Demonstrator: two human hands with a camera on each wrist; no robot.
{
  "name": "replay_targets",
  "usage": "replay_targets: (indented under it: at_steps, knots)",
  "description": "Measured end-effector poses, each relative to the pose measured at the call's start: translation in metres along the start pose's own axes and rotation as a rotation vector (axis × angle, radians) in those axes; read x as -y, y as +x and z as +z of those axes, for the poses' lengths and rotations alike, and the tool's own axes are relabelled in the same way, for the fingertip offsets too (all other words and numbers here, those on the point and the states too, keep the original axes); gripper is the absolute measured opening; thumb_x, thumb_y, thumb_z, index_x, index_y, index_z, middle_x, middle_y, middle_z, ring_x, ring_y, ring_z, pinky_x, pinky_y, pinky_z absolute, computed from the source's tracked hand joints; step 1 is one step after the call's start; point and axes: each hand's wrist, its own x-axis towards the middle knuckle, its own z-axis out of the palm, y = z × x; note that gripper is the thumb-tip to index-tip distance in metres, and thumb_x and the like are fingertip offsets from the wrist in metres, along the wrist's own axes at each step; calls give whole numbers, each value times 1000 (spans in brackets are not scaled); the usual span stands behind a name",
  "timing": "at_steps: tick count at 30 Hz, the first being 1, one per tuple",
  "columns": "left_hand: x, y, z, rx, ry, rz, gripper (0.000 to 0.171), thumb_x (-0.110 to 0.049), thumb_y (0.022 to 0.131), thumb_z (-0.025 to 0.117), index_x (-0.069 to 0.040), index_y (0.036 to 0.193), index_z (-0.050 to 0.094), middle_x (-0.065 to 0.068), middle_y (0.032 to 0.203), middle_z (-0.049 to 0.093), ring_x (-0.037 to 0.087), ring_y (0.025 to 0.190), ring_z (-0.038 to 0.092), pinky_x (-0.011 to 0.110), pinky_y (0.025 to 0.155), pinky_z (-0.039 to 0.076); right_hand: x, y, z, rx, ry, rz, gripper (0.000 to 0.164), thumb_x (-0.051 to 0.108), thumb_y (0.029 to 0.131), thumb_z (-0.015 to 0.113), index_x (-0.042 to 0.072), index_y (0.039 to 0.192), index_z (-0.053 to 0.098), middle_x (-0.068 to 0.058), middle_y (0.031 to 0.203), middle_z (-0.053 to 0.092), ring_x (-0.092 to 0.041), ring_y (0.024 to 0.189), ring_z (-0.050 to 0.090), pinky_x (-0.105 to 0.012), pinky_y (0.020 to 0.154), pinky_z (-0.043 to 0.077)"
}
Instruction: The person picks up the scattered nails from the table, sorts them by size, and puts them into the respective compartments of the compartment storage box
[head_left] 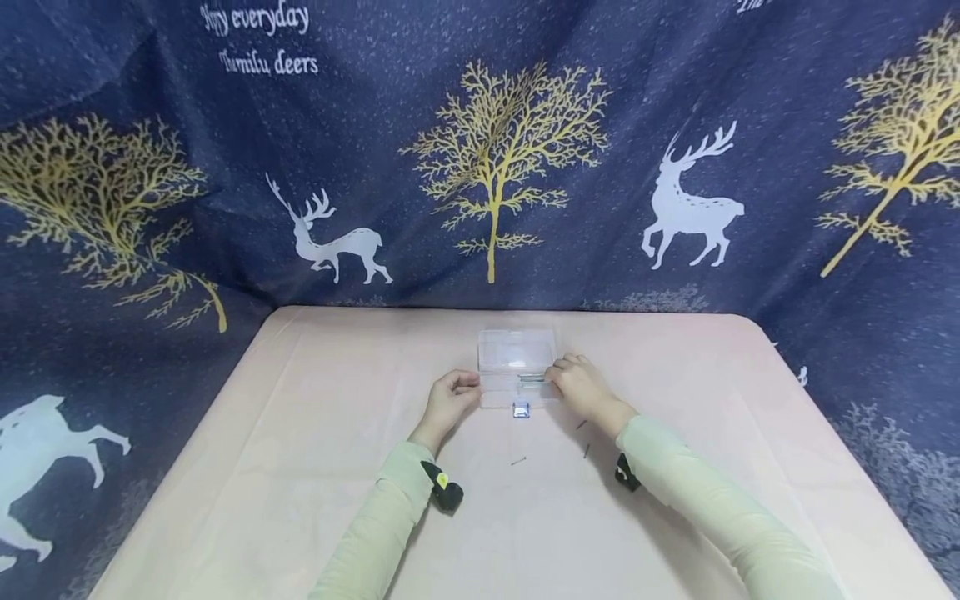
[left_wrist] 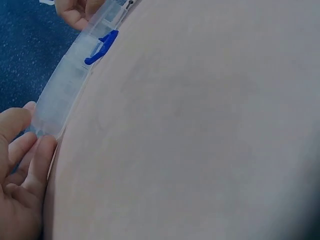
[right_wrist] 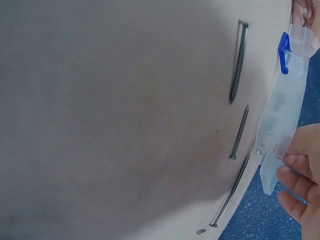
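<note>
Backdrop: dark blue printed cloth (head_left: 573, 267). Surface: pale table (head_left: 247, 467), beneath both grips. Item: clear plastic box (left_wrist: 62, 90), lid (head_left: 517, 350) open, lying between the grips; judged light, thin-walled, stiff, rather brittle, smooth enough to slide. Suggested hold: by its two ends, lightly. Left hand (head_left: 450, 400): fingers and thumb bent about one end, pinching it. Right hand (head_left: 581, 385): fingers curled at the opposite end; whether they hold anything cannot be told. Fitting: blue latch (head_left: 521, 409), midway between grips. Contents: slim metal pieces (head_left: 531, 378), beside the right fingertips. Outlying: loose nails (right_wrist: 240, 62), wearer's side of the right hand; probably hard, apt to roll.
</note>
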Motion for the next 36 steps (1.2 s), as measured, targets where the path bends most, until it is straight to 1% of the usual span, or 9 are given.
replay_targets:
  at_steps: [2,9,14,17,21,24,27,30,36]
  knots:
    - [-2,-1,1,0,-16,5,29,1,81,65,7,109,62,23,110,65,32,99,64,35,88,56,0,-2,-2,6,2,-17,8,1,79,69,7,85,69,-6,87,70,-22,82,57,-37,79,50]
    - [-4,-7,6,-1,-62,-57,31,6,80,64,11,111,60,26,111,63,32,100,64,32,85,57,2,-9,-6,41,-8,-49,6,4,83,66,8,87,70,-6,92,71,-23,88,60,-39,87,51]
    - [-8,-15,10,2,-63,-30,30,8,81,62,13,110,57,30,111,61,36,100,63,33,83,58,5,-13,-8,44,-35,-57,10,3,82,67,7,91,69,-7,97,69,-24,91,60,-39,89,51]
    - [-10,-20,11,-2,-68,-13,30,8,81,61,14,110,55,31,111,60,37,100,62,33,82,58,16,-15,-15,38,-44,-77,16,5,83,67,4,98,67,-9,102,66,-25,97,59,-39,94,50]
    - [-11,-26,9,-29,-60,-42,28,7,82,62,12,109,57,29,112,61,34,101,63,29,82,58,47,-21,-28,62,-35,-155,22,8,84,66,2,105,64,-10,107,64,-26,103,59,-40,99,48]
    - [-11,-26,8,-54,-47,-46,26,6,83,62,12,108,57,28,112,62,33,100,64,29,81,58,70,-28,-34,100,-56,-234,22,14,83,68,6,103,66,-6,103,65,-21,99,60,-37,94,52]
    - [-11,-25,7,-67,-45,-48,25,6,83,63,11,107,58,27,111,62,33,100,64,29,81,58,88,-37,-32,124,-125,-282,21,23,82,70,12,99,67,-1,96,65,-16,90,60,-31,82,54]
    - [-10,-25,8,-64,-27,-50,24,4,83,64,10,106,58,26,111,63,33,100,64,30,82,58,98,-48,-27,139,-188,-289,17,25,81,70,15,96,68,2,91,64,-13,85,58,-26,72,51]
    - [-7,-25,13,-48,6,-36,24,3,83,64,10,105,59,26,110,63,33,98,64,31,83,58,105,-65,-20,122,-263,-289,10,20,81,68,16,90,70,5,84,62,-11,76,51,-21,63,44]
